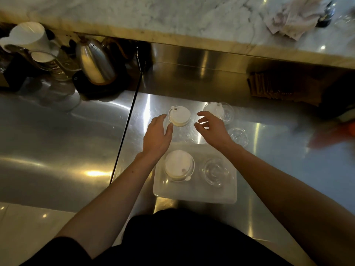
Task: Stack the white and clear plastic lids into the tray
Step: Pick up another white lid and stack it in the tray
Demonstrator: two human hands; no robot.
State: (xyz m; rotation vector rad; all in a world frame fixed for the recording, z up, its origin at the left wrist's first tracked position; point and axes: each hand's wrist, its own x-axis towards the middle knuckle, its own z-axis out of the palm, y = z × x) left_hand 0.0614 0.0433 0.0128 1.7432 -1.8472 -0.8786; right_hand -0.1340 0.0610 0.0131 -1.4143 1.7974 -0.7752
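Observation:
A white rectangular tray (195,195) lies on the steel counter in front of me. In it sit a stack of white lids (178,166) on the left and clear lids (215,170) on the right. Beyond the tray, a white lid (180,115) rests on the counter. My left hand (156,136) hovers just left of it, fingers apart, thumb near its rim. Another white lid (213,109) overlaps a clear lid (227,112) farther right. My right hand (212,127) is open in front of those. One clear lid (238,136) lies right of that hand.
A metal kettle (96,64) on a dark base and white cups (28,38) stand at the back left. A marble shelf (172,16) with a crumpled cloth (294,16) overhangs the counter. A brown box (278,87) sits at the back right. A seam (126,127) splits the counter.

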